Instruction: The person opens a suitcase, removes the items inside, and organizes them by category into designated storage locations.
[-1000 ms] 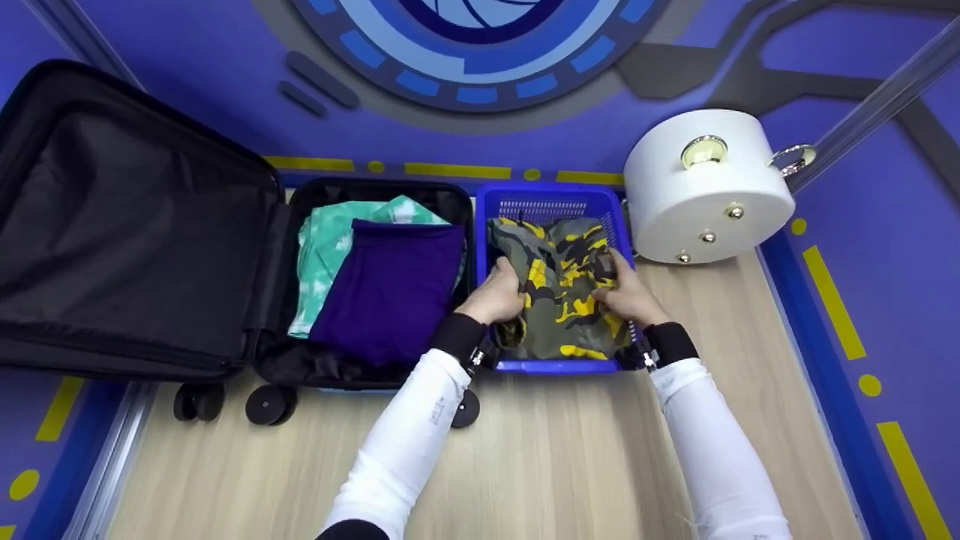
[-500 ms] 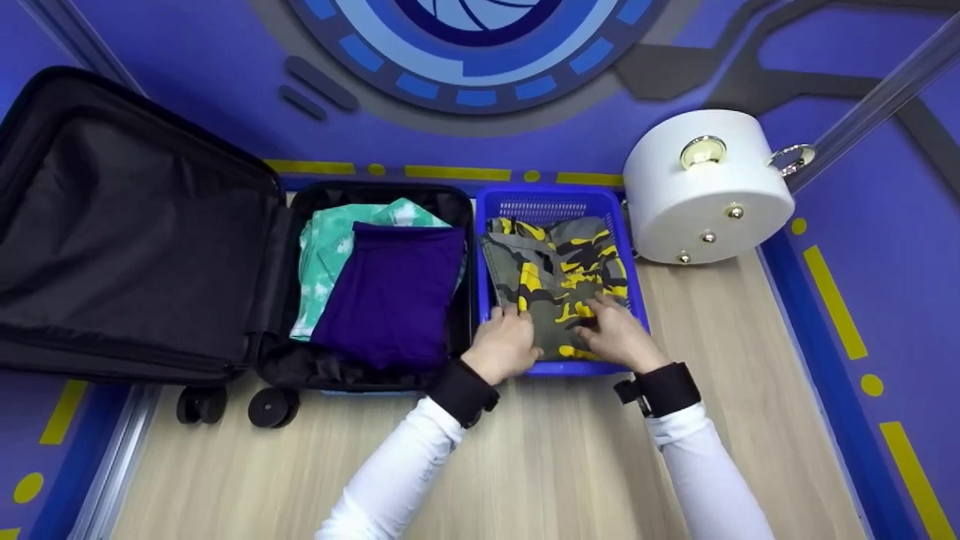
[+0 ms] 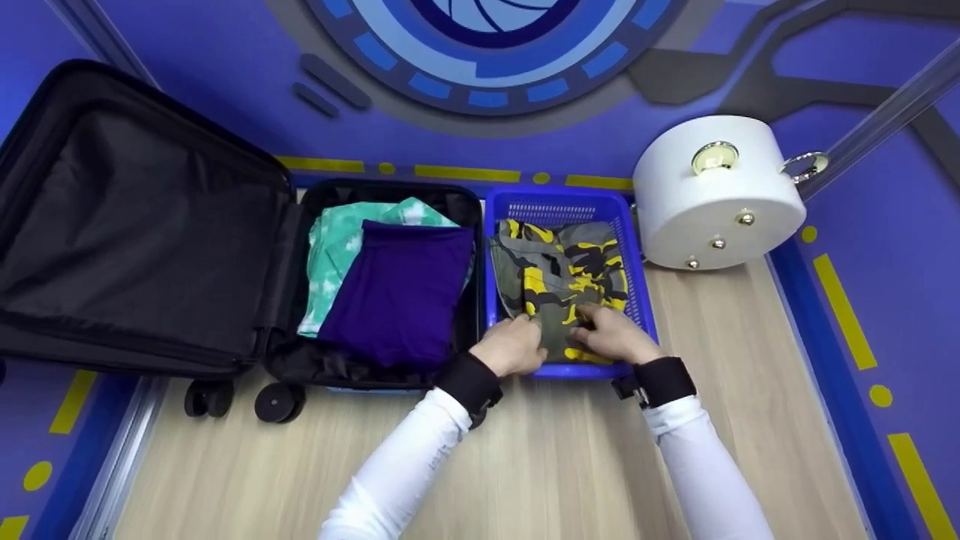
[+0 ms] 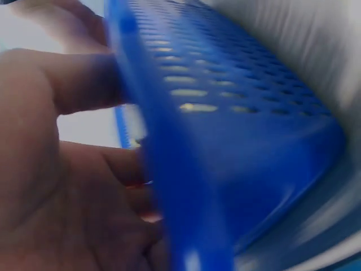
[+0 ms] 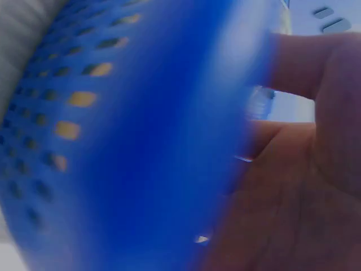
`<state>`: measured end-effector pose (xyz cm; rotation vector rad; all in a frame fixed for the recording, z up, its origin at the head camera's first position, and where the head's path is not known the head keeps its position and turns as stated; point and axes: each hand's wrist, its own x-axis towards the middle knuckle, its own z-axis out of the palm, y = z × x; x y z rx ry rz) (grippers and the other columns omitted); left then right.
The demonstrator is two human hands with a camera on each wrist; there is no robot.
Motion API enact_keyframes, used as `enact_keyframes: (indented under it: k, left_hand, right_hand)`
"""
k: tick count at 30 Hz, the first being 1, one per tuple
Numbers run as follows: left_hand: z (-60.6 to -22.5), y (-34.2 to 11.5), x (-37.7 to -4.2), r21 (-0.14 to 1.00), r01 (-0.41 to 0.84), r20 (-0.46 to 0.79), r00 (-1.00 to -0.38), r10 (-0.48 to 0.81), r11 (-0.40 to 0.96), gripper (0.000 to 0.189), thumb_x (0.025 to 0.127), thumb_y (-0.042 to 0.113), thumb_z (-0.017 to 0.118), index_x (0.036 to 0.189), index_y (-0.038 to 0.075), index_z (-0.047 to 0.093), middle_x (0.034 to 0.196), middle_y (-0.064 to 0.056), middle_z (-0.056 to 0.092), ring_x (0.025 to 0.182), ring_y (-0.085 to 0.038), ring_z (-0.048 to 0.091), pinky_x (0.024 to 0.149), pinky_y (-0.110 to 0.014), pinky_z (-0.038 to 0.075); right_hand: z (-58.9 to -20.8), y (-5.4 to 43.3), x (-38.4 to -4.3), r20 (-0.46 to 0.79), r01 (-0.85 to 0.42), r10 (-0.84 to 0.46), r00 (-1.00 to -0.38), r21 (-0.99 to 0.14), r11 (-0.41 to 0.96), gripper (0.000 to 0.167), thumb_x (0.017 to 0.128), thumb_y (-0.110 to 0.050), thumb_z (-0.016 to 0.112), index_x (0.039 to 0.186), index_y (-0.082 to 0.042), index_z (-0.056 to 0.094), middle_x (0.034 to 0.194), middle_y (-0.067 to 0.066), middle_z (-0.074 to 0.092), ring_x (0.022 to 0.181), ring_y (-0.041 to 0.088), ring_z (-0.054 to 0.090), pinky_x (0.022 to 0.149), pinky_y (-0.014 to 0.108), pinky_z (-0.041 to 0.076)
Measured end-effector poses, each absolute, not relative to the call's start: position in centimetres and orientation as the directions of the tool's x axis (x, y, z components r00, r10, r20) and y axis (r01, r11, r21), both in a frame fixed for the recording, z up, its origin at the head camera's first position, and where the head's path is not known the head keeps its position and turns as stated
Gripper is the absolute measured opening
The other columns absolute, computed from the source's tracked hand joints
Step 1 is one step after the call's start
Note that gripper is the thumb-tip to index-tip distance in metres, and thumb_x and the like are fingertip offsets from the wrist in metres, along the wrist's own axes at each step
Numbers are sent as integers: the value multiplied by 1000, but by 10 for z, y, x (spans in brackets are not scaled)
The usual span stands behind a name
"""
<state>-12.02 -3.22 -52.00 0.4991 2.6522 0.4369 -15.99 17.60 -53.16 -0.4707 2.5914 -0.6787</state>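
Two hands: left hand [image 3: 512,345] over the near left corner of the blue basket [image 3: 574,370], right hand [image 3: 613,335] over its near right part.
Left fingers: bent, not spread. Left wrist view has them behind the basket rim, tips mostly hidden; can't tell if they pinch cloth.
Right fingers: bent down at the cloth, thumb a bit apart. Right wrist view blurred, rim in the way; can't tell if pinching.
Camo garment [image 3: 555,292]: inside the basket, folded and rumpled, grey-green with black and yellow patches. Slotted far wall of the basket shows past it.
Suitcase [image 3: 150,247]: open, just left of the basket; black lining, lid on the side away from the basket. Wheels [image 3: 280,403] at its near side.
Suitcase contents: purple cloth [image 3: 409,292] on top of green-and-white cloth [image 3: 330,255].
White bag [image 3: 709,195]: round, right of the basket and further back; gold-coloured studs and rings.
Surface: pale wood-grain panel [image 3: 570,465], under the basket and running toward the person.
Back wall [image 3: 247,82]: blue-purple, beyond the basket; large ring graphic [image 3: 487,97], yellow dashes [image 3: 469,174] low down.
Right wall [image 3: 885,262]: same blue-purple, well right of the basket.
Sleeves [image 3: 405,465]: white, near side of the basket; black wristbands [image 3: 471,384].
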Motion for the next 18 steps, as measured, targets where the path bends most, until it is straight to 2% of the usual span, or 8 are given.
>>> enact_keyframes:
  k: [3, 6, 9, 12, 15, 18]
  left_hand:
    - [-510, -48, -118, 477, 260, -236, -882, 407, 840, 49, 102, 34, 64, 138, 0, 62, 136, -15, 63, 119, -31, 65, 98, -45, 55]
    - [-500, -70, -119, 576, 231, -128, -922, 365, 785, 41, 102, 33, 63, 132, 4, 64, 134, -10, 63, 118, -28, 65, 96, -46, 55]
    - [-493, -99, -123, 657, 187, -12, -966, 258, 730, 38, 102, 30, 63, 131, 7, 65, 137, -8, 63, 122, -28, 63, 97, -48, 54]
    - [-490, -131, -128, 724, 133, 80, -991, 108, 677, 34, 100, 26, 66, 128, 7, 67, 136, -8, 63, 118, -27, 65, 94, -48, 55]
    - [-490, -164, -131, 784, 42, 91, -995, -47, 620, 34, 99, 24, 67, 127, 6, 68, 138, -9, 61, 118, -26, 64, 95, -46, 53]
    - [-492, -195, -132, 810, -63, 40, -986, -162, 583, 37, 100, 25, 66, 130, 4, 66, 142, -12, 57, 124, -29, 59, 101, -47, 48]
  right_hand:
    - [-521, 166, -160, -251, -214, -384, -888, -514, 831, 55, 100, -22, 65, 145, 8, 53, 141, 31, 58, 130, 49, 56, 110, 60, 42]
    - [-507, 153, -159, -159, -210, -346, -925, -547, 810, 57, 100, -22, 66, 148, 5, 52, 147, 29, 54, 135, 47, 53, 112, 59, 41]
    - [-494, 134, -158, -52, -208, -316, -947, -651, 730, 55, 100, -20, 67, 149, 2, 52, 148, 26, 55, 133, 44, 55, 109, 57, 44]
    - [-487, 108, -155, 50, -221, -298, -953, -790, 573, 54, 100, -13, 67, 149, 3, 51, 146, 24, 57, 129, 42, 58, 106, 53, 49]
    - [-487, 77, -152, 99, -221, -297, -950, -885, 410, 55, 98, -7, 67, 149, 5, 50, 146, 24, 57, 125, 43, 62, 102, 50, 53]
    - [-491, 46, -147, 59, -163, -305, -951, -931, 326, 58, 96, -6, 67, 150, 6, 48, 150, 26, 53, 125, 43, 62, 103, 49, 53]
